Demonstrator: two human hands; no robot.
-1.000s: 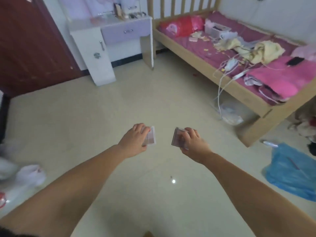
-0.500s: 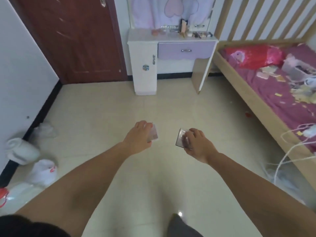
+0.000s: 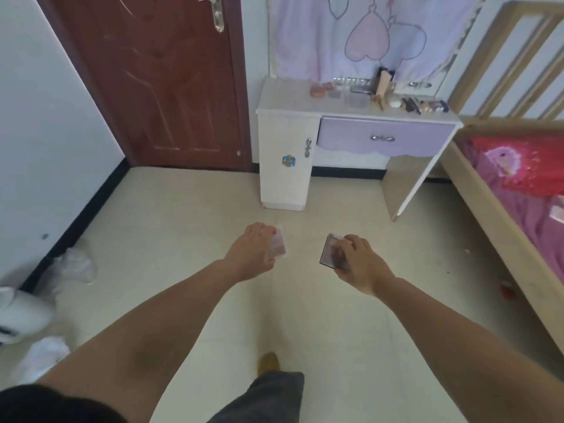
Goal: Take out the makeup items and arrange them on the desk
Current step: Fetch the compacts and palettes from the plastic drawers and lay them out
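Stood on a pale tiled floor [image 3: 189, 227], facing a closed red-brown door [image 3: 158, 80] on the left and a wooden bed frame [image 3: 500, 227] with pink bedding along the right. Between them, against the far wall, a white desk [image 3: 283, 96] with a lilac drawer [image 3: 386, 138] and a small cupboard door below its left end. Above it, a pale curtain [image 3: 372, 35] printed with heart outlines. Along the back and right of the desk top, a scatter of makeup items [image 3: 409, 103]: a pink compact, flat palettes, an upright beige tube; too small to tell apart further. White plastic bags [image 3: 70, 267] heaped by the left wall.

Both arms stretched forward over the floor, well short of the desk. Left hand [image 3: 253, 254] curled around a small pinkish palette [image 3: 278, 247], held at its right edge. Right hand [image 3: 358, 264] gripped a dark-rimmed clear palette [image 3: 328, 251], fingers wrapped over its top, the case tilted toward the left. The two cases near each other, not touching. One foot [image 3: 268, 361] and a grey trouser leg at the bottom edge.
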